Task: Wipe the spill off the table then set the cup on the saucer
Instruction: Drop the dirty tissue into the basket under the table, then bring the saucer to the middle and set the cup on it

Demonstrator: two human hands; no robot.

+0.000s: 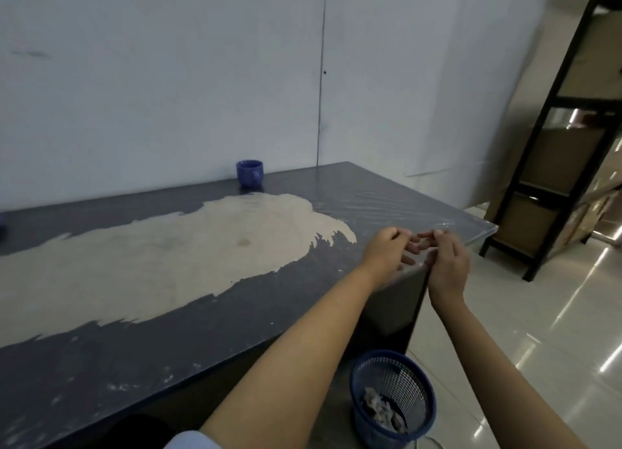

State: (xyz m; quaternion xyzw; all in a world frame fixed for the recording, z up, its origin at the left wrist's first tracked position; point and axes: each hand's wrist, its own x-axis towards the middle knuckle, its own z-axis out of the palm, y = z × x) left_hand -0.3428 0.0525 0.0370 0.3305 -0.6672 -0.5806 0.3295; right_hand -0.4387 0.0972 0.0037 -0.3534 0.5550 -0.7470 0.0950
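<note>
Dark table (235,331): beige spill (161,250); cup (249,173) upright behind; fingertips blurred.

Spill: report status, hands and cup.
Hands together at table edge, holding nothing visible. Spill unwiped. Cup upright by wall.

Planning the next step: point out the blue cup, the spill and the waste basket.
blue cup (249,173), head view, on its front wall.
spill (161,250), head view, middle of the beige patch.
waste basket (422,378), head view, on its mesh wall.
</note>
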